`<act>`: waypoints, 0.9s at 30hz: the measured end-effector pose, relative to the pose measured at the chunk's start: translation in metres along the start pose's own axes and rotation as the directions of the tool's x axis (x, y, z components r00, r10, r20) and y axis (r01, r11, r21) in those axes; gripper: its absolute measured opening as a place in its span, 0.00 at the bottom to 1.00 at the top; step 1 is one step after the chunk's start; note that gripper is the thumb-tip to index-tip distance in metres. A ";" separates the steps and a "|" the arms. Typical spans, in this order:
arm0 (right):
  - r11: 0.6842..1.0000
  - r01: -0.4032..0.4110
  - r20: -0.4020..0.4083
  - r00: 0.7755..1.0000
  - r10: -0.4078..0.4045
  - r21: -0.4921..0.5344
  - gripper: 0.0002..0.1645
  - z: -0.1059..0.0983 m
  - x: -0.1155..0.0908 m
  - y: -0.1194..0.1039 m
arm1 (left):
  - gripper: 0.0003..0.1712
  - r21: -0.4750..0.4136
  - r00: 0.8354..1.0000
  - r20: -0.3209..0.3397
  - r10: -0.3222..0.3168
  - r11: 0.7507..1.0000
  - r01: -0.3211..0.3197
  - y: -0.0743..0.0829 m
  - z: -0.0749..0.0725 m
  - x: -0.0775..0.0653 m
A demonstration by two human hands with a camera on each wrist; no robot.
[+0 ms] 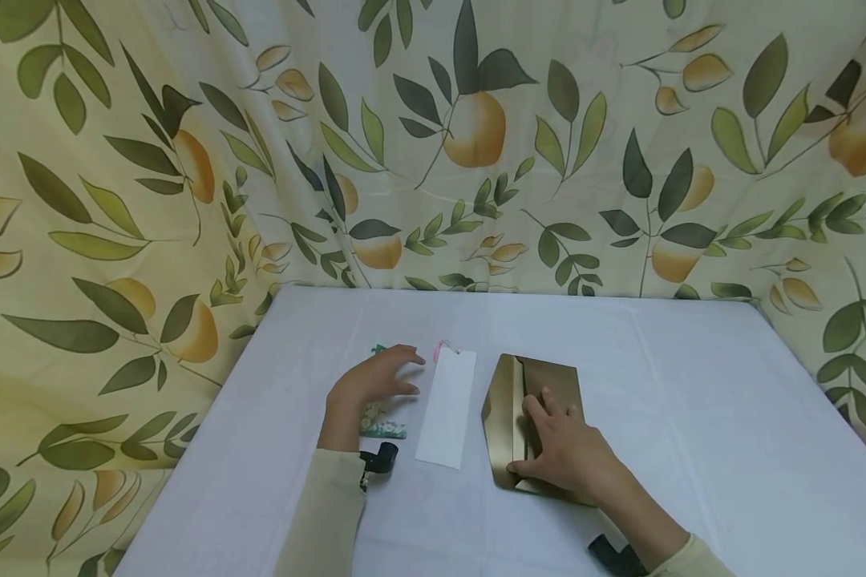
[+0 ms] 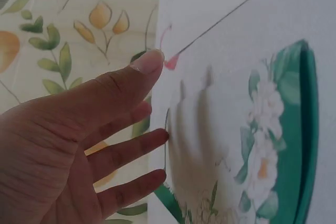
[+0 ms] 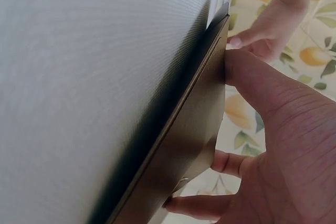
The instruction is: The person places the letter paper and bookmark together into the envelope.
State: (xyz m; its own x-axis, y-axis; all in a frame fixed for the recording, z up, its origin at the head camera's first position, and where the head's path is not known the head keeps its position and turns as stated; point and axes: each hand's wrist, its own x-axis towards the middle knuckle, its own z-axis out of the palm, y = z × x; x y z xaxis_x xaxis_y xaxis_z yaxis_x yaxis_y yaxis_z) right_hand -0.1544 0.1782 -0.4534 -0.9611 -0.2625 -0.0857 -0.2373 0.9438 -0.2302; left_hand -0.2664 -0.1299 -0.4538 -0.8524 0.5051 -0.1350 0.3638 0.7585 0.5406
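Note:
My left hand (image 1: 371,378) hovers over a floral card (image 1: 384,425), its fingers spread with nothing between them. In the left wrist view this card (image 2: 294,129) shows green edges and white flowers. Right of it lies a plain white bookmark-like strip (image 1: 446,409) with a thin cord and a bit of pink at its top end. My right hand (image 1: 573,453) rests on a gold envelope (image 1: 503,433) whose pointed flap lies open to the left. Thumb and fingers are spread across the envelope; in the right wrist view they touch the gold paper (image 3: 181,135).
A white cloth covers the table (image 1: 707,417). Behind it and along the left hangs a curtain (image 1: 433,208) printed with fruit and leaves. Black camera mounts (image 1: 381,458) sit at both wrists.

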 end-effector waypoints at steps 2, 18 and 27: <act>1.000 0.000 0.001 1.000 0.000 0.004 0.57 0.001 0.000 0.000 | 0.29 -0.005 1.000 -0.005 -0.014 1.000 0.014 -0.002 -0.002 -0.003; 1.000 0.000 -0.006 1.000 0.000 -0.002 0.54 0.003 -0.001 0.001 | 0.30 -0.067 0.993 -0.086 -0.078 0.995 0.073 -0.028 -0.010 -0.016; 1.000 0.001 -0.008 1.000 -0.001 -0.004 0.53 0.003 -0.001 0.000 | 0.33 -0.030 0.984 -0.112 -0.141 0.990 0.138 -0.039 -0.012 -0.019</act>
State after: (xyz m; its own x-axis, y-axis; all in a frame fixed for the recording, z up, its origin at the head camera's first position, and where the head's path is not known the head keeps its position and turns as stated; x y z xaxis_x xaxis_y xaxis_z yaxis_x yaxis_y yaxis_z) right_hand -0.1530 0.1781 -0.4560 -0.9620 -0.2616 -0.0776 -0.2386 0.9444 -0.2262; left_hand -0.2686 -0.1741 -0.4620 -0.9318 0.3438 -0.1160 0.2310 0.8086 0.5411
